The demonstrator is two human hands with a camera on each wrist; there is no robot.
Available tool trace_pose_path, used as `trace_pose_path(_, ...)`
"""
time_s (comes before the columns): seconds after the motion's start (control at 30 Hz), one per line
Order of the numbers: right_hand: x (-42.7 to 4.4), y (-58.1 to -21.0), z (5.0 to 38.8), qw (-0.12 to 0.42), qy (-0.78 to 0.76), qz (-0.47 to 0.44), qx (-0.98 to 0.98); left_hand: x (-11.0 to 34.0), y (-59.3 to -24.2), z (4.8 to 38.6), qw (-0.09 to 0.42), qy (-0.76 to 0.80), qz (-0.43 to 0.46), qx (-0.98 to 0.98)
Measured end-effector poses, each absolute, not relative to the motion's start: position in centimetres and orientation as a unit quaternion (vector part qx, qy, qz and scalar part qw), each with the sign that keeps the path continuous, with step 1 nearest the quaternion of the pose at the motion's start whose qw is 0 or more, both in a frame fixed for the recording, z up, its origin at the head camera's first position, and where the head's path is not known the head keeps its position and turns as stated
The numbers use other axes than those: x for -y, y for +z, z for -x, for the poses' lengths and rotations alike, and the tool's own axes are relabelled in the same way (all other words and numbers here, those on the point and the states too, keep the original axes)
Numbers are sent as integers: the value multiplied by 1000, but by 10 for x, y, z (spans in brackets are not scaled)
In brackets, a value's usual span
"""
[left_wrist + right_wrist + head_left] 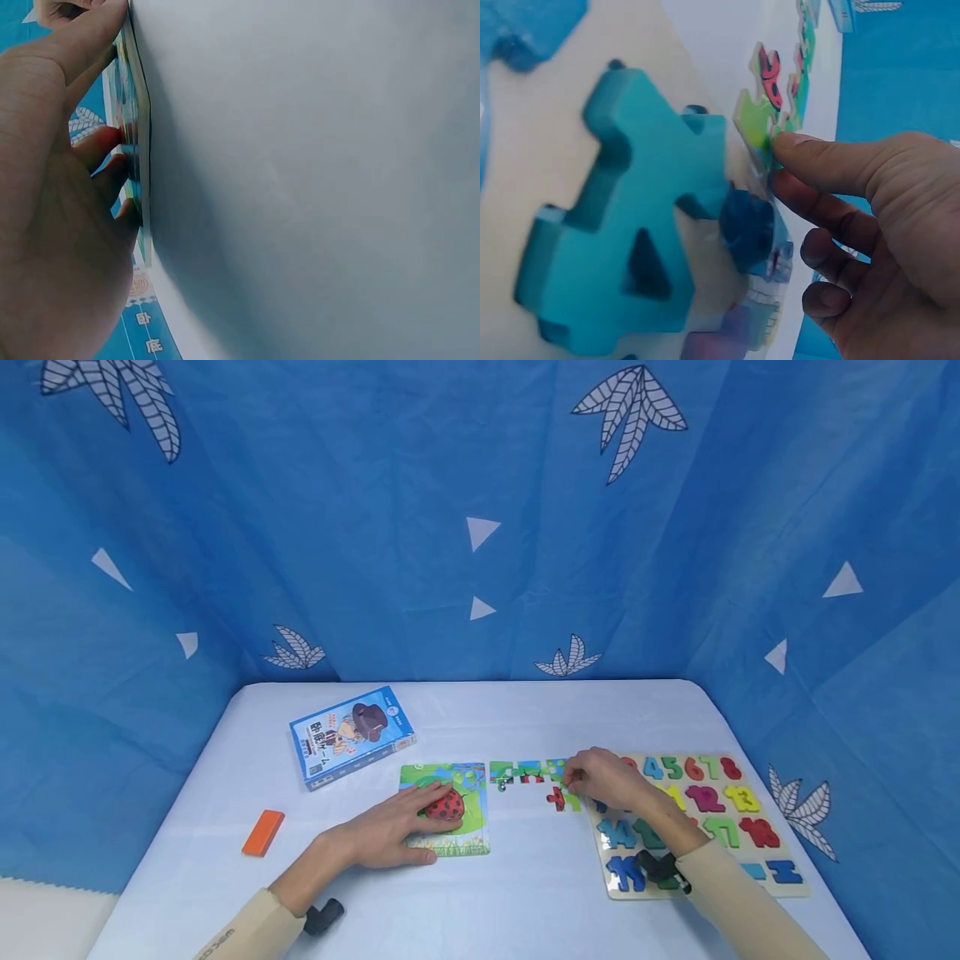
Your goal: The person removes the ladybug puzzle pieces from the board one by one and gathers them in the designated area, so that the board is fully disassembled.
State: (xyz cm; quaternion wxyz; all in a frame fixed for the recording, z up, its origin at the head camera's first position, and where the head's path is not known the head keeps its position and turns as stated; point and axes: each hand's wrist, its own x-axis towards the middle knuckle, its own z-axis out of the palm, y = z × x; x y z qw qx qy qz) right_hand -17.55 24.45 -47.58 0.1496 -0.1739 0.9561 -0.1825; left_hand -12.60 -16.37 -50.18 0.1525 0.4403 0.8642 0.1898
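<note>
My left hand (386,831) lies over a square ladybug picture board (471,839), fingers spread and resting on it. Seen from the left wrist, the fingers (97,146) reach across the face of the board, whose edge (144,142) stands out against the white table. My right hand (611,777) pinches a green puzzle piece between thumb and index finger, at the right end of a row of joined pieces (531,771). A red-and-black piece (556,798) lies just below that row. In the right wrist view the other fingers of this hand (900,217) are curled.
A number puzzle board (765,889) with coloured shapes lies under my right forearm. At the back left is a blue box (348,735) with a cartoon figure; an orange block (263,832) lies at the left. Blue cloth (480,568) hangs behind the white table (510,902).
</note>
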Motion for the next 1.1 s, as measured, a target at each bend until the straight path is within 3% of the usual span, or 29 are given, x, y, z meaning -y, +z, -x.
trace_pose_path(0.3,-227,-475,179,139,-197,192,-951,163,-502,127,159,199,-432,-865)
trace_pose_path(0.7,-157,-484,176,129,-228,285,-922,166,-501,128,144,205,-420,-872)
trace_pose_path(1.1,-98,-487,168,97,-213,358,-904,176,-500,128,182,220,-411,-866)
